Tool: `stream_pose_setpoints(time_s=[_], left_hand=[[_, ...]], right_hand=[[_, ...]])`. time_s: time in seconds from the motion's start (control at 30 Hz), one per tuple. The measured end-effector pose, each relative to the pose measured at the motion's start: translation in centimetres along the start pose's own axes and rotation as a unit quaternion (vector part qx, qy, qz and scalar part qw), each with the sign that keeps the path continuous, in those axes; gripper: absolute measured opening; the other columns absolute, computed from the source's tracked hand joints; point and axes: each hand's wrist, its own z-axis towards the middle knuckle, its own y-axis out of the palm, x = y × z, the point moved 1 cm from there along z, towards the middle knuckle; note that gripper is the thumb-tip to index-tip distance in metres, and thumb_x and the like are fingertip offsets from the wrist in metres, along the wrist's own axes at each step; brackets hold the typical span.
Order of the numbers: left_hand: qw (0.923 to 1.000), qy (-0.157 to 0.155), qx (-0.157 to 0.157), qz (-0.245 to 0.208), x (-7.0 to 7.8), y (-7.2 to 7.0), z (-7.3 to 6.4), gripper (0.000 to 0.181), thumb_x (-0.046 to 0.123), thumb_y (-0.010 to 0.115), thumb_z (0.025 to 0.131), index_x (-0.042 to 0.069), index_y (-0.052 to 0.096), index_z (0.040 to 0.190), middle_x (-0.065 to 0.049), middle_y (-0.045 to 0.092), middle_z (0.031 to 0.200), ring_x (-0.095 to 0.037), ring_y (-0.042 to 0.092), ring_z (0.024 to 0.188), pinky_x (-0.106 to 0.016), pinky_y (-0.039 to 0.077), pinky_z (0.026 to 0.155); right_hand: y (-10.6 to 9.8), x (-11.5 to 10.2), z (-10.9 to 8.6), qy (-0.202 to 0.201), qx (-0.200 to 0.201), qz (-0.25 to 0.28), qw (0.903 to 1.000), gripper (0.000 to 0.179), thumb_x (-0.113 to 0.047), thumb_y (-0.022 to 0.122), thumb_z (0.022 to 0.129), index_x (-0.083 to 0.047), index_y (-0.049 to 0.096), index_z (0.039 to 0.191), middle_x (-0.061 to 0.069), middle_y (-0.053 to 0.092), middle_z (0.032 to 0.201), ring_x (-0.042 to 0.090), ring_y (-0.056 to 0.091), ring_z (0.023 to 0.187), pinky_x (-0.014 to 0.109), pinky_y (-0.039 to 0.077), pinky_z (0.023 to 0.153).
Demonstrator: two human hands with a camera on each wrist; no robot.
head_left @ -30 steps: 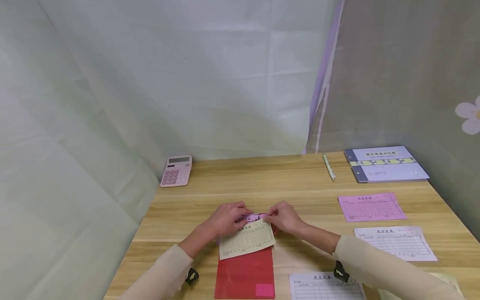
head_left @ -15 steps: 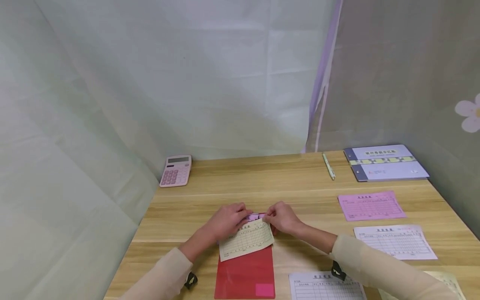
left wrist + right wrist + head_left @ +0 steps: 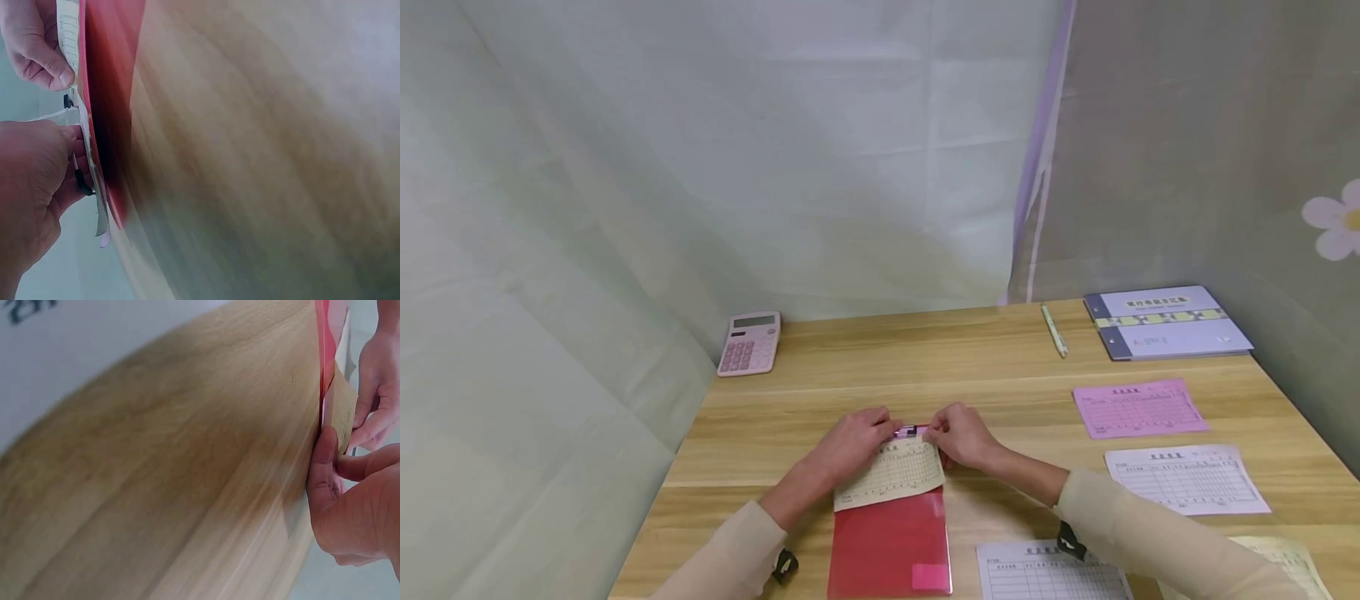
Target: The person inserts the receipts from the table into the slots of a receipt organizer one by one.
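A cream printed form (image 3: 891, 477) lies over the upper part of a red clipboard-like folder (image 3: 887, 550), slightly tilted. My right hand (image 3: 962, 437) pinches the form's top right corner; in the right wrist view its thumb and finger (image 3: 356, 500) meet at the paper's edge. My left hand (image 3: 853, 446) is at the folder's top left, its fingers curled at a metal clip with black ends (image 3: 81, 178). Part of the clip (image 3: 910, 431) shows between both hands, with pink paper under it. The form's upper left is hidden behind my left hand.
To the right lie a pink form (image 3: 1141, 408), a white form (image 3: 1186, 481), another white form (image 3: 1048, 575) and a cream form (image 3: 1285, 558) partly under my right sleeve. Farther back are a pink calculator (image 3: 749, 343), a pen (image 3: 1054, 331) and an account book (image 3: 1168, 322).
The cream form has shifted slightly up toward the clip and shows a little more of the red folder below. Both hands stay at the folder's top; the head view has turned slightly.
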Motion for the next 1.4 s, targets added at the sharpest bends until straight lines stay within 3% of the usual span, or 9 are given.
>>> stream_pose_setpoints(time_s=[0.4, 0.93, 1.2, 1.4], left_hand=[[0.9999, 0.012, 0.004, 0.012, -0.10, 0.10, -0.14, 0.027, 0.003, 0.065, 0.104, 0.010, 0.077, 0.128, 0.000, 0.063, 0.098, -0.010, 0.059, 0.085, -0.025, 0.056, 0.074], [0.9987, 0.018, -0.004, 0.047, 0.14, 0.22, -0.22, 0.032, -0.002, 0.069, 0.099, 0.009, 0.075, 0.129, -0.003, 0.064, 0.101, -0.014, 0.062, 0.089, -0.028, 0.058, 0.075], [0.9980, -0.002, -0.027, 0.058, 0.48, 0.36, 0.06, 0.028, 0.004, 0.068, 0.103, 0.012, 0.076, 0.129, -0.001, 0.064, 0.103, -0.013, 0.064, 0.092, -0.028, 0.059, 0.080], [0.9970, 0.007, -0.025, 0.073, 0.52, 0.55, -0.02, 0.030, 0.002, 0.070, 0.101, 0.010, 0.075, 0.130, -0.003, 0.064, 0.104, -0.014, 0.065, 0.093, -0.030, 0.060, 0.081]], right_hand=[[0.12, 0.09, 0.33, 0.004, 0.009, 0.013, 0.9999, 0.024, -0.002, 0.067, 0.102, -0.002, 0.069, 0.078, 0.002, 0.061, 0.051, 0.013, 0.059, 0.040, 0.031, 0.053, 0.043], [0.27, -0.07, 0.17, 0.010, 0.019, 0.021, 0.9996, 0.019, -0.001, 0.067, 0.102, 0.001, 0.069, 0.083, 0.004, 0.063, 0.054, 0.014, 0.060, 0.040, 0.032, 0.053, 0.042], [-0.02, -0.34, 0.04, 0.025, 0.004, 0.025, 0.9994, 0.020, -0.003, 0.067, 0.102, 0.001, 0.069, 0.083, 0.007, 0.064, 0.054, 0.017, 0.062, 0.042, 0.032, 0.053, 0.043], [-0.21, -0.46, 0.02, 0.031, -0.008, 0.026, 0.9991, 0.022, -0.005, 0.071, 0.101, 0.001, 0.066, 0.080, 0.008, 0.063, 0.053, 0.018, 0.062, 0.042, 0.032, 0.054, 0.043]])
